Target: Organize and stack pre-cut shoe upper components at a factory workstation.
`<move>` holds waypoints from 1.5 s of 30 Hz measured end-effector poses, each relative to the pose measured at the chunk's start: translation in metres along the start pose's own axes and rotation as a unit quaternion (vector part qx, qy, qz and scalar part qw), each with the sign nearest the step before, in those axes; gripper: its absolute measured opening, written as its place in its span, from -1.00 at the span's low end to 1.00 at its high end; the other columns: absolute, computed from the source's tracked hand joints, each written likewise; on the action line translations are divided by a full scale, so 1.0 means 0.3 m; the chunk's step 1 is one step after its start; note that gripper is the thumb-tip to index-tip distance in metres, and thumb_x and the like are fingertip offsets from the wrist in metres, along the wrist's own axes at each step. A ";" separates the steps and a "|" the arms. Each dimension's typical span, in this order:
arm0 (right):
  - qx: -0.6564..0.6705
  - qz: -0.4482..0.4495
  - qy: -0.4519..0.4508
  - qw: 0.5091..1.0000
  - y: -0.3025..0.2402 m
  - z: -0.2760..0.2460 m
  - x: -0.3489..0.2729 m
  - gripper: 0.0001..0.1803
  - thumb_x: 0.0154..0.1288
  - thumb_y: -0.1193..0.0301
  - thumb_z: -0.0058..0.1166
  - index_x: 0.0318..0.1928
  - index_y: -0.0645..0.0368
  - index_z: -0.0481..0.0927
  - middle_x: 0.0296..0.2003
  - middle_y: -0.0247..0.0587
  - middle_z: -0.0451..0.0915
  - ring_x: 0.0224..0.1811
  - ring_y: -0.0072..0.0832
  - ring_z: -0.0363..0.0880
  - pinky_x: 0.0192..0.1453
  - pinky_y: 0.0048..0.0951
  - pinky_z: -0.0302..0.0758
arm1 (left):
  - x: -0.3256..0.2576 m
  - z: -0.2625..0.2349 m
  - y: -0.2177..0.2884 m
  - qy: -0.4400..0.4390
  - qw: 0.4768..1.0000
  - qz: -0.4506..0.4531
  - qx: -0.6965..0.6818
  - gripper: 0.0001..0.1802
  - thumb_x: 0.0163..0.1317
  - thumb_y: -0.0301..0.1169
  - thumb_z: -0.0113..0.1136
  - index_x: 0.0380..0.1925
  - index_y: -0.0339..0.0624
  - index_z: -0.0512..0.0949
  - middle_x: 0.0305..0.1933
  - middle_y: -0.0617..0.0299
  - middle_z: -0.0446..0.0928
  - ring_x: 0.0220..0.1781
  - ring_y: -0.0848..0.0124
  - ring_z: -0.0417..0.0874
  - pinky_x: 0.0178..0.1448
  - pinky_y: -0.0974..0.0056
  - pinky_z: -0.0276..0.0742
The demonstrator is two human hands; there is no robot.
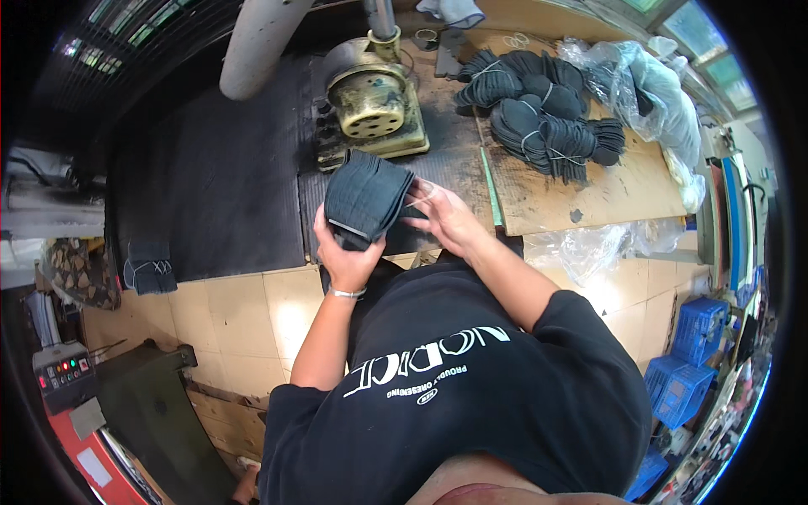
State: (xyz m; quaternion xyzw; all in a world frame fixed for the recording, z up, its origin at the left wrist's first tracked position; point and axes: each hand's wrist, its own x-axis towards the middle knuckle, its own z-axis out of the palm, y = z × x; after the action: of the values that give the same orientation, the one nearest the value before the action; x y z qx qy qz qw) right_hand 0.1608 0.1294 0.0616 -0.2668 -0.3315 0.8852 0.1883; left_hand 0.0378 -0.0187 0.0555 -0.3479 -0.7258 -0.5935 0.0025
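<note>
Dark-grey pieces form a thick stack (368, 195) near the view's centre, the left hand's (349, 263) thumb and fingers clasping its lower sides. At its three o'clock, the right hand (450, 220) spreads its fingers beside it. A cream machine (366, 94) stands at twelve; tied bundles (543, 114) lie at two.

The stack of flat pieces (364, 195) sits between the left hand (347, 259) and right hand (450, 220), before the machine (370, 103); to the person's right I see tied bundles (520, 126) on a board (602, 202), a plastic bag (661, 97) alongside.
</note>
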 end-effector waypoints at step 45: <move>-0.761 -0.308 -0.097 0.563 0.027 -0.198 0.116 -0.31 0.25 0.37 0.05 0.35 0.28 0.16 0.38 0.01 0.16 0.42 -0.11 0.14 0.43 -0.03 0.11 | 0.135 0.074 -0.170 -0.280 0.956 0.026 0.078 0.14 -0.17 -0.29 0.50 0.36 -0.41 0.01 0.29 -0.21 0.23 0.33 -0.07 0.27 0.41 0.08 0.18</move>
State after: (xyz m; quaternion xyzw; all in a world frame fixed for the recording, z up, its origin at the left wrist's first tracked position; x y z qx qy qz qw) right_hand 0.1676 0.1703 0.0061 -0.1061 -0.9605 0.2138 0.1431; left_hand -0.0098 0.0182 0.0221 -0.5176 -0.7320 -0.4136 -0.1585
